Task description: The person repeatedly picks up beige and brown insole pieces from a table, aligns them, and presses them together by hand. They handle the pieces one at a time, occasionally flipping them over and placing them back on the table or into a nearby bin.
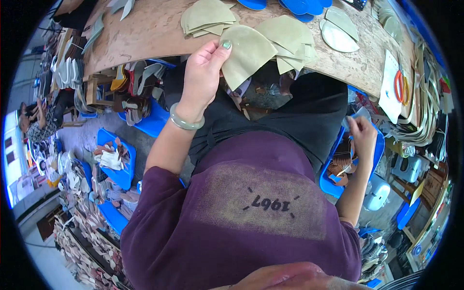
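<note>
My left hand (205, 72), a jade-coloured bangle on its wrist, pinches a khaki fan-shaped piece (245, 54) between thumb and fingers. That piece is held up at the near edge of the wooden table, over my lap. Just behind it lie a stack of similar khaki pieces (285, 35) and another such stack (207, 17). Down at my right side, my right hand (363, 136) has its fingers drawn together above a blue tray (330, 186) of brown pieces (343, 162). Whatever those fingers may hold is too small to make out; a pale grey-blue item shows just beyond them.
Orange-handled scissors (400, 87) rest on white paper at the table's right. Pale rounded pieces (340, 35) and blue pieces (304, 7) lie at the back. On the floor to the left stands a blue stool (126, 169) with scraps. Another person (38, 118) is far left.
</note>
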Demonstrator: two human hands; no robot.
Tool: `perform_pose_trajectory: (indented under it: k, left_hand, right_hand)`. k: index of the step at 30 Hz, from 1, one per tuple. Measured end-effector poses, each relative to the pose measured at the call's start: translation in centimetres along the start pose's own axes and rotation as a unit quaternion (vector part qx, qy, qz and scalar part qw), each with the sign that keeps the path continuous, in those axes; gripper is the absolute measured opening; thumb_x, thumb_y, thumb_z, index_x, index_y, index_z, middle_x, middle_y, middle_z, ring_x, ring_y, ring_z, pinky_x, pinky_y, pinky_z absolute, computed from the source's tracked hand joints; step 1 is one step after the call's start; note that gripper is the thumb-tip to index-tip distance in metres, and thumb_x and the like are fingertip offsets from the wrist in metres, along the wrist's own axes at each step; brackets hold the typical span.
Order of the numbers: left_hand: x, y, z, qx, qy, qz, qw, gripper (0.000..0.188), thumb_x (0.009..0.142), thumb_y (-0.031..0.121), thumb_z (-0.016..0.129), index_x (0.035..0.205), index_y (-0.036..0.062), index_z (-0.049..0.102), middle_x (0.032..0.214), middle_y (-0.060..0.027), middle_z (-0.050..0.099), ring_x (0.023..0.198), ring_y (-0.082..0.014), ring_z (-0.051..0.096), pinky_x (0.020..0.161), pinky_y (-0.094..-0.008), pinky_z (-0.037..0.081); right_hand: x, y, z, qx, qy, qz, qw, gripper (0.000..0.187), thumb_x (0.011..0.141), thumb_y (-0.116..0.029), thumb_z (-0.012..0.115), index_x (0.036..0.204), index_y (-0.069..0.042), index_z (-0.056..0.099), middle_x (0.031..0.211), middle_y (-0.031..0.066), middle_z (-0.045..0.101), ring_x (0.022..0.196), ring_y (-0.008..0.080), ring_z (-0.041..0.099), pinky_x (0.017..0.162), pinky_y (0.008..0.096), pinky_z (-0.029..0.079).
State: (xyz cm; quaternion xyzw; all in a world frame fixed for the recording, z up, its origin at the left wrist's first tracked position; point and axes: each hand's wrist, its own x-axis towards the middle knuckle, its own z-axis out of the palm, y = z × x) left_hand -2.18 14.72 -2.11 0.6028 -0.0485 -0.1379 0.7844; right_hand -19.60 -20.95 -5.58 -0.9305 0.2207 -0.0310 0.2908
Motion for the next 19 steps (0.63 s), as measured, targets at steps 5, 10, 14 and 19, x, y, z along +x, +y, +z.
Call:
perform_pose_trajectory:
  k: [5,10,14,19]
  left_hand:
    - [0.8,-1.2,2.1,-0.085,-0.014,-0.027,0.996,0.02,0.094,0.018,0.06,0.099,-0.0017,0.06,0.089,-0.0064,0.066,0.076,-0.0086,0.063,0.069,-0.0223,0.053]
    - [0.9,-1.7,2.2,-0.102,-0.042,-0.046,0.993,0.02,0.092,0.017,0.063,0.095,-0.0014,0.059,0.088,-0.0071,0.067,0.075,-0.009,0.064,0.069,-0.0226,0.054]
    - [0.1,-1.6,2.3,-0.101,-0.03,-0.049,0.993,0.017,0.092,0.017,0.064,0.092,0.0008,0.059,0.085,-0.0049,0.065,0.072,-0.0073,0.062,0.066,-0.0213,0.052]
    - [-0.7,-1.7,0.8,-0.059,-0.016,-0.059,0.996,0.018,0.09,0.018,0.066,0.092,0.0019,0.058,0.083,-0.0024,0.064,0.072,-0.0057,0.059,0.064,-0.0197,0.049]
  right_hand:
    - [0.2,-4.2,-0.5,-0.051,0.091,-0.108,0.989,0.016,0.083,-0.018,0.068,0.088,-0.003,0.067,0.084,0.0128,0.065,0.075,0.03,0.064,0.066,0.0354,0.049]
    - [0.9,-13.9,1.0,0.077,0.148,-0.418,0.893,0.028,0.066,-0.004,0.077,0.093,-0.006,0.068,0.092,0.0087,0.064,0.081,0.0263,0.062,0.069,0.0348,0.051]
    - [1.9,-19.0,2.0,0.046,0.091,-0.542,0.834,0.031,0.067,-0.009,0.075,0.097,-0.008,0.067,0.101,0.0049,0.064,0.09,0.0251,0.06,0.079,0.0362,0.048]
    - [4.0,-19.2,3.9,0.02,-0.022,-0.577,0.816,0.035,0.069,-0.013,0.076,0.102,-0.011,0.066,0.118,0.0068,0.063,0.104,0.0282,0.059,0.087,0.0372,0.046]
